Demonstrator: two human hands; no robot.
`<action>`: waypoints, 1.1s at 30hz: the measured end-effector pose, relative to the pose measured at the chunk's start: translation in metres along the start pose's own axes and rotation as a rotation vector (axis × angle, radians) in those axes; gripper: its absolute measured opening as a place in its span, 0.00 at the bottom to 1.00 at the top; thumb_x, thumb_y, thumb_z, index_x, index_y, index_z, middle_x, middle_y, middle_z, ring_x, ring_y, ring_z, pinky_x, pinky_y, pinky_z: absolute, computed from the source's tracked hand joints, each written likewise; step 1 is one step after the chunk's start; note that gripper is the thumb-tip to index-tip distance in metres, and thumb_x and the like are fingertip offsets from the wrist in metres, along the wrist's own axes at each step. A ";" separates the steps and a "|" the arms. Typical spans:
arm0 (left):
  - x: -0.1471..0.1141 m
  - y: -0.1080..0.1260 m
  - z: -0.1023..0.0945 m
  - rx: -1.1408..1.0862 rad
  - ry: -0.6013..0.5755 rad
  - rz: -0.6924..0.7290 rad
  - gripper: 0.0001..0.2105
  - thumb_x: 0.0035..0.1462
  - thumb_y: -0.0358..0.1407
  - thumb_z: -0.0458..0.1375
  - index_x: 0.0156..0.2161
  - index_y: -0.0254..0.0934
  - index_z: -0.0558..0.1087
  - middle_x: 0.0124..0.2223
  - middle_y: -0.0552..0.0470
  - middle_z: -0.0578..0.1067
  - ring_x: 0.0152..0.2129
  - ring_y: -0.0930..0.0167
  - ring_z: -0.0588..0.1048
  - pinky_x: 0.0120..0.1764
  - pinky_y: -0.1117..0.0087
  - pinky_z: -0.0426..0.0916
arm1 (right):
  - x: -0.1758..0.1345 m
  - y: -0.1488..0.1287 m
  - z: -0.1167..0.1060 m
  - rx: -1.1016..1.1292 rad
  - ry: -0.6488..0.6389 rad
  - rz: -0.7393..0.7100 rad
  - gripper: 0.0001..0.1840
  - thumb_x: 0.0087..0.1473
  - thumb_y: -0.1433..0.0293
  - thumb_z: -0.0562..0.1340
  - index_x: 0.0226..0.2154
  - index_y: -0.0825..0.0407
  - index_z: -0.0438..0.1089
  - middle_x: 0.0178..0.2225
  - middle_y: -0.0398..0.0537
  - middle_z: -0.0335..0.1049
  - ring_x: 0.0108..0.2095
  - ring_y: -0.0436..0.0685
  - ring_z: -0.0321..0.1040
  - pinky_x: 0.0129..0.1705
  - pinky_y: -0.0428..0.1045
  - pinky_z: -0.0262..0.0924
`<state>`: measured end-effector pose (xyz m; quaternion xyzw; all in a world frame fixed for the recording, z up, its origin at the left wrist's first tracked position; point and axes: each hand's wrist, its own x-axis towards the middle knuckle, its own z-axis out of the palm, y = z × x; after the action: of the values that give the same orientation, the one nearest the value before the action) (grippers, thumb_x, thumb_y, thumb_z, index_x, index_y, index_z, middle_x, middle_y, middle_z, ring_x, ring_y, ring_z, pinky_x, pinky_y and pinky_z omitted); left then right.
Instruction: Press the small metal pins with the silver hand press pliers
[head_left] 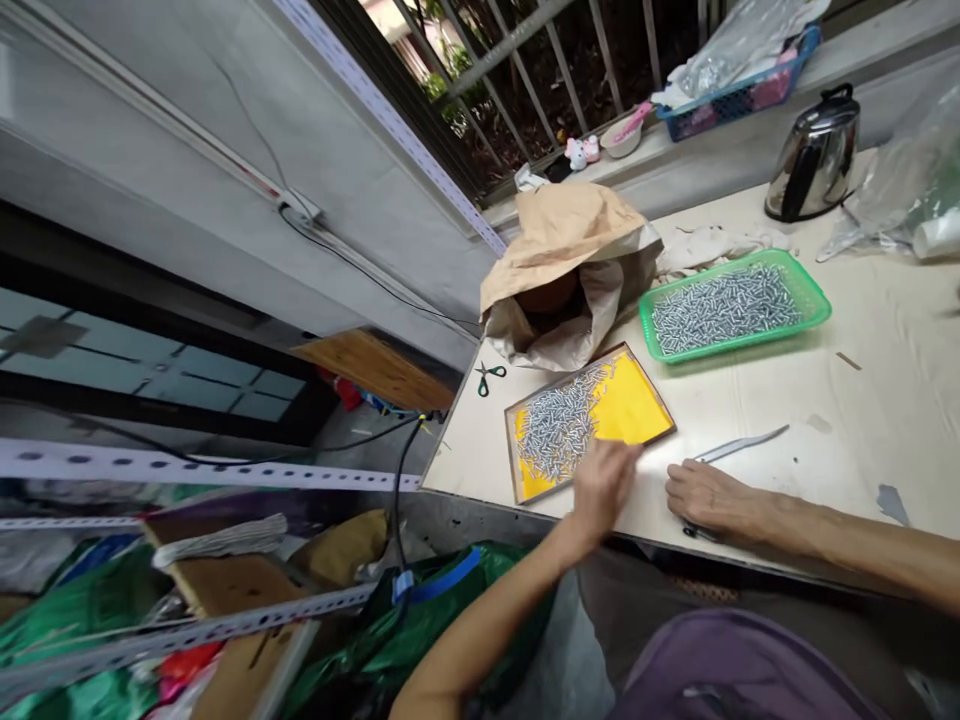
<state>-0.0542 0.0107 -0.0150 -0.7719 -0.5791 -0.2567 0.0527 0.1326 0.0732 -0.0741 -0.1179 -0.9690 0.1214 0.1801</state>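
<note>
My left hand [602, 487] is over the front edge of a shallow wood-rimmed tray [637, 400] with a yellow bottom. Its fingers are drawn together and blurred; anything between them is too small to tell. Small silver screw-like metal pieces [555, 430] lie heaped in the tray's left part. Right of the tray, my right hand [705, 497] rests on the table with curled fingers, and what they hold is hidden. A slim grey blade-like strip [742, 443] reaches out beyond its knuckles, and a small black piece [697, 531] shows beneath it.
A green plastic basket [814, 310] full of similar metal pieces stands behind. An open brown paper bag [570, 230] touches the tray's back side. Green-handled scissors [487, 380] lie left; a steel kettle [814, 155] and plastic bags [907, 170] are back right.
</note>
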 end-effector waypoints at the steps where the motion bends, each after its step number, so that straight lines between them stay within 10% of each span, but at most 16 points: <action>1: 0.015 -0.019 0.001 0.073 -0.012 -0.131 0.10 0.64 0.32 0.52 0.39 0.35 0.76 0.34 0.47 0.76 0.33 0.69 0.71 0.38 0.67 0.68 | 0.002 0.000 -0.005 -0.010 0.010 -0.013 0.16 0.55 0.82 0.54 0.23 0.48 0.64 0.22 0.43 0.60 0.31 0.57 0.55 0.33 0.52 0.48; 6: 0.074 -0.076 0.020 0.208 -0.243 -0.443 0.09 0.62 0.34 0.55 0.35 0.34 0.77 0.38 0.45 0.74 0.39 0.64 0.68 0.42 0.65 0.65 | 0.030 0.022 -0.068 -0.144 0.211 0.034 0.14 0.62 0.76 0.51 0.29 0.50 0.67 0.27 0.46 0.65 0.31 0.55 0.57 0.35 0.50 0.51; 13: 0.097 -0.085 0.043 0.270 -0.488 -0.514 0.12 0.63 0.31 0.50 0.35 0.32 0.75 0.40 0.43 0.74 0.42 0.63 0.67 0.42 0.66 0.63 | 0.055 0.045 -0.151 -0.549 0.437 0.368 0.17 0.60 0.80 0.51 0.47 0.56 0.69 0.37 0.53 0.72 0.37 0.59 0.62 0.38 0.52 0.55; 19: 0.096 -0.093 0.047 0.244 -0.475 -0.446 0.11 0.58 0.26 0.48 0.31 0.32 0.72 0.36 0.44 0.73 0.39 0.65 0.68 0.43 0.65 0.64 | -0.003 0.001 -0.105 -0.176 0.187 0.282 0.11 0.60 0.77 0.55 0.31 0.51 0.71 0.29 0.45 0.68 0.31 0.54 0.63 0.32 0.49 0.56; 25: 0.107 -0.085 0.030 0.192 -0.427 -0.415 0.09 0.54 0.24 0.49 0.29 0.34 0.70 0.35 0.45 0.74 0.36 0.66 0.69 0.43 0.65 0.64 | -0.073 -0.024 -0.071 0.011 -0.016 0.485 0.07 0.57 0.73 0.57 0.37 0.50 0.70 0.33 0.48 0.69 0.32 0.55 0.67 0.31 0.49 0.61; 29: 0.092 -0.041 0.014 -0.269 -0.371 -0.564 0.05 0.53 0.29 0.55 0.28 0.34 0.71 0.29 0.50 0.74 0.27 0.72 0.70 0.33 0.71 0.65 | -0.107 -0.032 -0.058 0.119 0.013 0.552 0.15 0.59 0.72 0.53 0.46 0.49 0.69 0.39 0.51 0.70 0.38 0.58 0.69 0.38 0.52 0.65; 33: 0.051 0.022 0.010 -0.831 -0.577 -0.882 0.11 0.46 0.40 0.63 0.29 0.32 0.73 0.23 0.55 0.71 0.17 0.77 0.65 0.20 0.77 0.58 | -0.133 -0.032 -0.039 0.184 -0.007 0.579 0.20 0.59 0.72 0.51 0.53 0.46 0.64 0.42 0.51 0.70 0.42 0.59 0.67 0.44 0.55 0.65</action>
<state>-0.0207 0.0520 0.0048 -0.4568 -0.6843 -0.2392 -0.5156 0.2624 0.0144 -0.0729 -0.3722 -0.8806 0.2553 0.1445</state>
